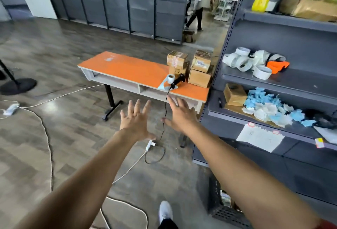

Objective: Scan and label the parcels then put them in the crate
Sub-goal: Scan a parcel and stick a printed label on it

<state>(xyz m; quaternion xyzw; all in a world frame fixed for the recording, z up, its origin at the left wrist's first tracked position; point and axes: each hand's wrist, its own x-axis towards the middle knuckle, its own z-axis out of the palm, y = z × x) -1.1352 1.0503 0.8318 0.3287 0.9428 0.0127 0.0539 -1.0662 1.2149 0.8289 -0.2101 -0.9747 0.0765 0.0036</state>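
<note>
The left grip [135, 119] is hovering over the floor on the near side of the counter [127, 66], fingers spread wide, holding nothing. Towards the counter's right end a label roll [171, 78] and a black scanner [178, 80] are lying together. The right grip [180, 115] is hovering just below them, splayed and empty too. Parcels [199, 78] are sitting stacked at the counter's far right, beside the shelf [291, 75]. The crate [226, 215] is standing on the floor, near right.

One wide-angle view is being taken from head height — aimed forward and down past the left hand [135, 119] and right hand [179, 115]; a long orange-topped table [131, 68] is being framed well ahead, grey metal shelving [300, 83] close at right.
</note>
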